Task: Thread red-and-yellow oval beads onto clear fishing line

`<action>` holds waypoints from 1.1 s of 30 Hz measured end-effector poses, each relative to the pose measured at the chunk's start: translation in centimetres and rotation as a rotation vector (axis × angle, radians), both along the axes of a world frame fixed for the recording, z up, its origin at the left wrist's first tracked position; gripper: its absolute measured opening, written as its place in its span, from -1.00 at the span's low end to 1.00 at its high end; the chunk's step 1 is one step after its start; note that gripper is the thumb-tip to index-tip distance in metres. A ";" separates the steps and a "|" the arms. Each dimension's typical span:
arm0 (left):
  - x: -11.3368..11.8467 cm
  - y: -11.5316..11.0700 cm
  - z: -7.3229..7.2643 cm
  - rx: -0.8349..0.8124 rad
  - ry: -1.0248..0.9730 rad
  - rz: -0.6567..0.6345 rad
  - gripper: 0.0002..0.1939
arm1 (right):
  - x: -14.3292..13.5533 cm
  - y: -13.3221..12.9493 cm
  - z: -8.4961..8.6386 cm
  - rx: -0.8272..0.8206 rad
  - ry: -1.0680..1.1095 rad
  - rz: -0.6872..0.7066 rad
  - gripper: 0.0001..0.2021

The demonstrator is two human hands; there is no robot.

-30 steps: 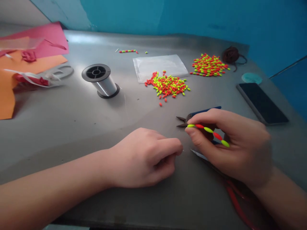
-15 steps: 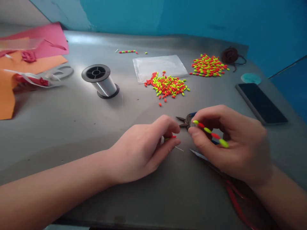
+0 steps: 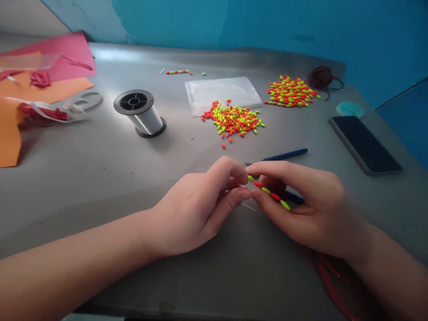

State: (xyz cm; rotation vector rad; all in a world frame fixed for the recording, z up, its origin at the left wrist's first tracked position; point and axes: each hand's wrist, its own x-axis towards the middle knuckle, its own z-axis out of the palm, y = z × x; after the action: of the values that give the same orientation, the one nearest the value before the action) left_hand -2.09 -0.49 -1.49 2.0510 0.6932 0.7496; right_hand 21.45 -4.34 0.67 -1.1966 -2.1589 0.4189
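Observation:
My left hand (image 3: 203, 207) is closed in a pinch on one end of a bead strand; a sliver of red shows between its fingers. A thin clear line end (image 3: 249, 207) sticks out below its thumb. Just to the right, my right hand (image 3: 314, 209) pinches the same strand of alternating green and red beads (image 3: 265, 190), which slants down across its fingers. The fingertips of both hands meet or nearly meet. Blue-handled pliers (image 3: 287, 154) lie behind the right hand, mostly covered. Red handles (image 3: 329, 285) of scissors show beneath the right wrist, their blades hidden.
Beyond my hands lie a loose bead pile (image 3: 239, 119), a plastic bag (image 3: 224, 89) and another bead pile (image 3: 290, 92). A spool of clear line (image 3: 145, 121) stands left of them. A phone (image 3: 364, 145) and brown yarn (image 3: 321, 78) are right; coloured paper (image 3: 76, 53) is far left.
My right hand has moved left with the bead strand, up to my left fingertips. It now covers the pliers' jaws and the scissor blades. The left hand has barely shifted.

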 end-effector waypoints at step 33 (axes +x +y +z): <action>0.1 -0.1 0.4 0.145 0.087 0.032 -0.87 | 0.0 0.6 0.0 0.035 0.057 0.067 -0.84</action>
State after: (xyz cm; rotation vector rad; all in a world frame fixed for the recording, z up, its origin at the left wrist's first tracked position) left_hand -2.02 -0.57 -1.08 2.2201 0.7408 0.7521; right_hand 21.43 -3.77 0.72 -1.0826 -2.1529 0.4367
